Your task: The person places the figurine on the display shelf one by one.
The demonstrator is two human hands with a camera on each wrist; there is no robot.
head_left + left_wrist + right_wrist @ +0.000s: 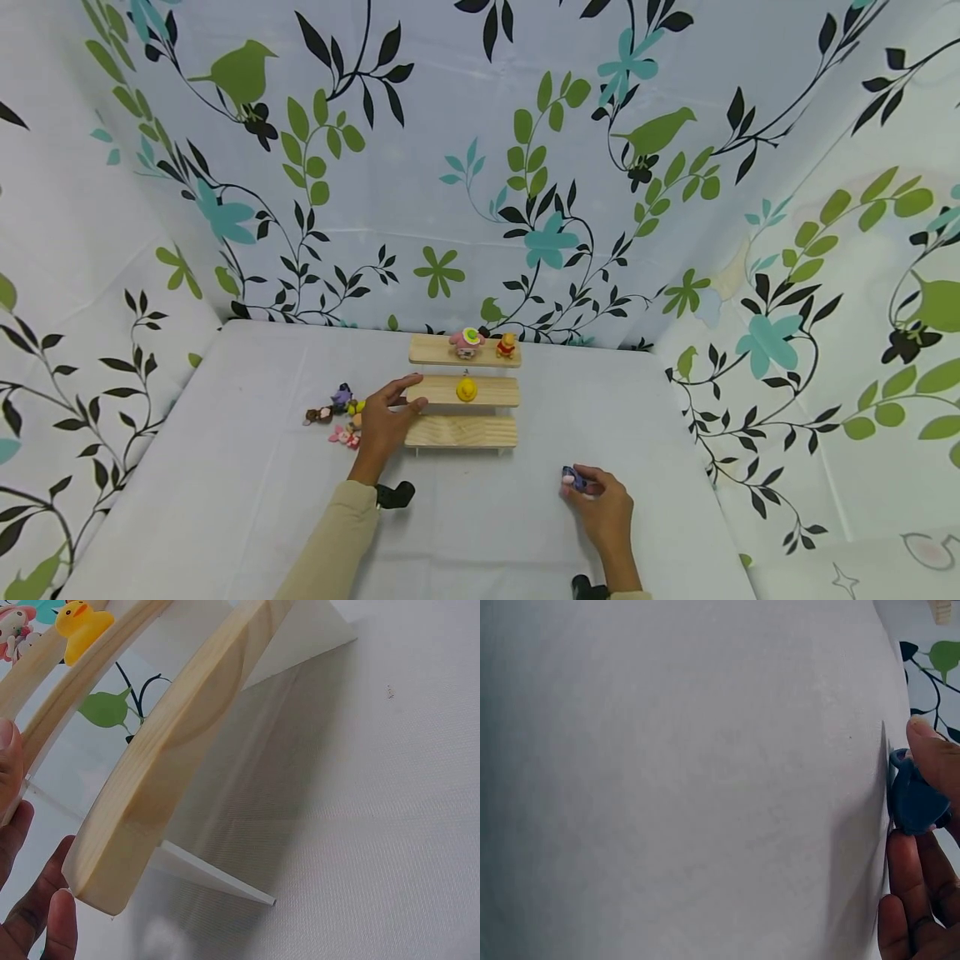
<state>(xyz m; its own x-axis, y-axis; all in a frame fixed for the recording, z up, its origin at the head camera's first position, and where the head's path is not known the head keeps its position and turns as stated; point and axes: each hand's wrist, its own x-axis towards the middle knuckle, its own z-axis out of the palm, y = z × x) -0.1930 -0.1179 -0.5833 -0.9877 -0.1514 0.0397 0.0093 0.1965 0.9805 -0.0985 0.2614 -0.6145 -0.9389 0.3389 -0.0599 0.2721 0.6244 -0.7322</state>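
Observation:
A three-tier wooden display shelf (461,432) stands on the white-covered table. My left hand (386,425) grips the left end of its middle board, the thumb (9,761) lying against the wood in the left wrist view. On that board sits a yellow rubber duck (467,389). The top board carries a pink figurine (467,342) with a green and white top, beside a Winnie the Pooh figurine (506,345). To the right of the shelf, my right hand (603,508) pinches a small blue figurine (919,799) between thumb and fingers, close over the cloth.
Several small figurines lie in a cluster left of the shelf, among them a purple one (342,394), a brown one (318,415) and a pink one (345,436). Behind the table hangs a leaf-and-bird patterned curtain (420,183), with similar cloth at both sides.

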